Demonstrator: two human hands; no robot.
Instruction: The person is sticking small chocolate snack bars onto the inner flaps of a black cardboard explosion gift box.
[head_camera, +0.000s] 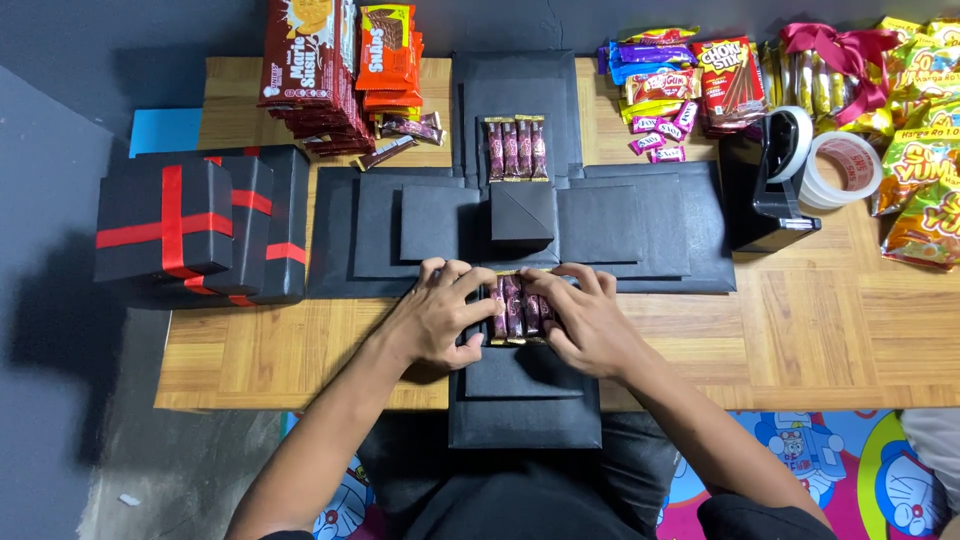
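A black unfolded cross-shaped box (620, 225) lies flat on the wooden table (800, 330), with a small closed black box (522, 212) at its centre. My left hand (435, 315) and my right hand (590, 320) press from both sides on a row of several maroon candy bars (517, 308) lying on the near flap. Both hands touch the bars, fingers curled over their ends. A matching row of maroon candy bars (516, 148) lies on the far flap.
Stacked black lids with red ribbon (190, 225) sit at the left. Piles of chocolate and biscuit packs (340, 70) lie at the back left, mixed snack packets (680, 85) at the back right. A black tape dispenser (765, 195) and tape roll (845, 165) stand right.
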